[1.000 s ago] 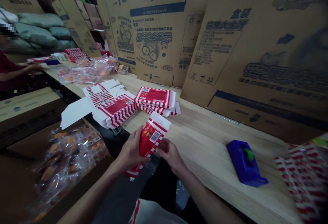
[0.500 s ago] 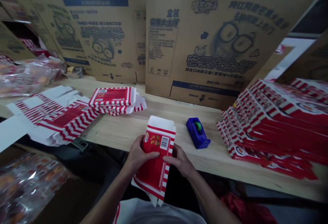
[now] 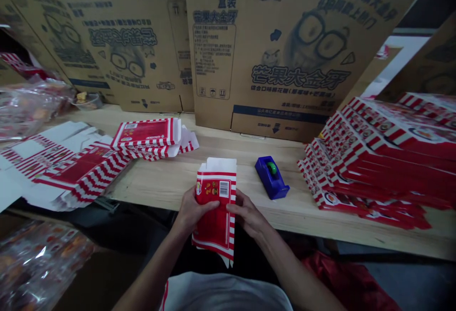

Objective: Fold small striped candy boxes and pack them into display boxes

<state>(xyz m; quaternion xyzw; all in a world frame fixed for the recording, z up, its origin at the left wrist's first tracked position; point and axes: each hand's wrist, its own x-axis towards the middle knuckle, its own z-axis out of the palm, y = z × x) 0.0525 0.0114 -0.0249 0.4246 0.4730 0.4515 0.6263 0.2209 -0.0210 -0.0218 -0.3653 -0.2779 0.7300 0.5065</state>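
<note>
A red-and-white striped paper box [image 3: 213, 221] is held in front of me at the table's front edge, its white end flaps standing out at top and bottom. My left hand [image 3: 192, 209] grips its left side, thumb across the printed face. On the right side, my right hand [image 3: 247, 213] grips the same box with the thumb on the front edge; its other fingers are partly hidden behind. A blue tape dispenser [image 3: 271, 177] with a green core lies to the right. Left of the box rests a small stack of similar boxes [image 3: 146, 132].
Flat striped cartons [image 3: 80, 171] are piled at the left of the wooden table [image 3: 149, 190]. A tall stack of red boxes [image 3: 377, 159] stands at right. Large cardboard boxes [image 3: 285, 102] line the back. Clear-wrapped packets [image 3: 42, 263] lie lower left.
The box in my hands has turned slightly and is more upright, still held on both sides. My view has shifted a little, so the table things appear slightly moved.
</note>
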